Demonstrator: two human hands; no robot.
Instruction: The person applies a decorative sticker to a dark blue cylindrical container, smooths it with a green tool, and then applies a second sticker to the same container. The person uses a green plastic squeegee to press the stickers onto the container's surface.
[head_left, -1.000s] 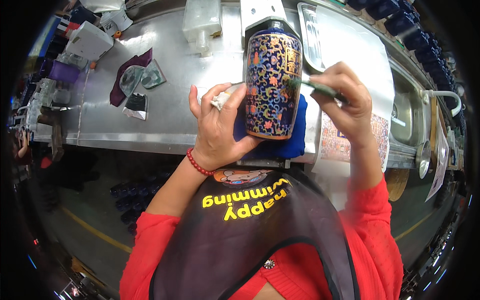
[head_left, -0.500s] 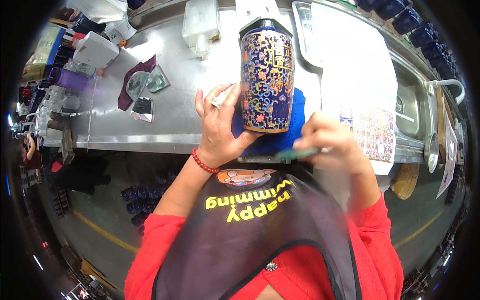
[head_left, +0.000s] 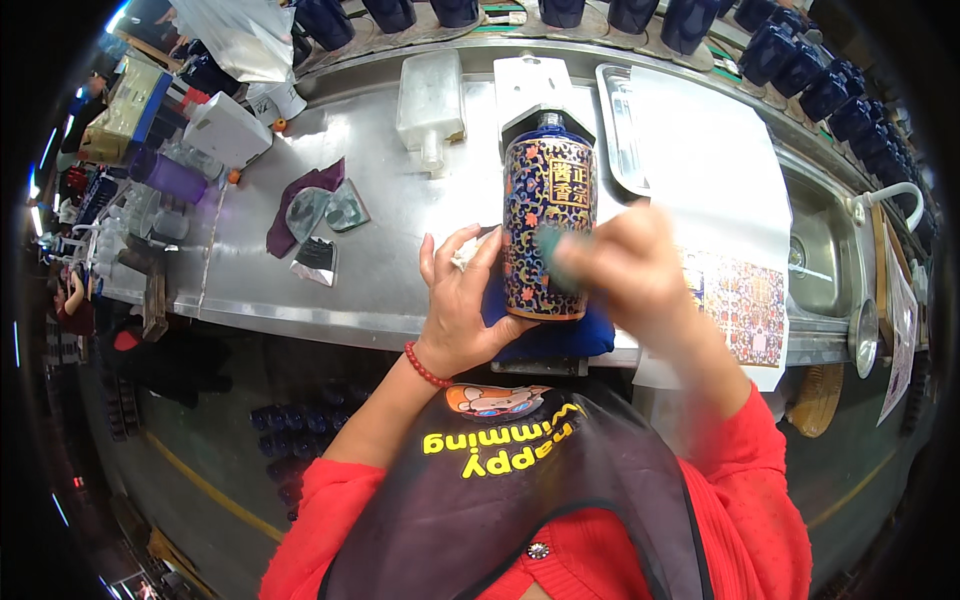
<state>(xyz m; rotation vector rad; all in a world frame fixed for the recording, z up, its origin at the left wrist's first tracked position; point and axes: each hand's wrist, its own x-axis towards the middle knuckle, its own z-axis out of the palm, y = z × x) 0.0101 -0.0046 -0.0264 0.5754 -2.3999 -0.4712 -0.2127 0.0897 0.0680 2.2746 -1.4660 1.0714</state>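
A dark blue bottle (head_left: 530, 205) covered in a colourful floral pattern with gold characters lies with its neck pointing away from me. My left hand (head_left: 460, 310) steadies it, thumb at the base and fingers along its left side. A small crumpled white piece (head_left: 464, 254) sits at those fingers; whether it is held or stuck there I cannot tell. In my right hand (head_left: 640, 265), blurred by motion, is a flat green scraper (head_left: 558, 258), against or just above the bottle's lower front. Under the bottle's base lies a blue cloth (head_left: 596, 338).
Left on the metal bench (head_left: 250, 290) lie a purple cloth (head_left: 282, 235) and green scraper pieces (head_left: 345, 208). A clear bottle (head_left: 430, 100) lies behind. To the right are white paper (head_left: 700, 150), patterned decal sheets (head_left: 750, 310) and a sink (head_left: 815, 250). Dark blue bottles (head_left: 690, 25) line the back.
My right hand has brought the green scraper up and left, from beside the bottle's base onto its front. The whole view has shifted, showing more of the back row.
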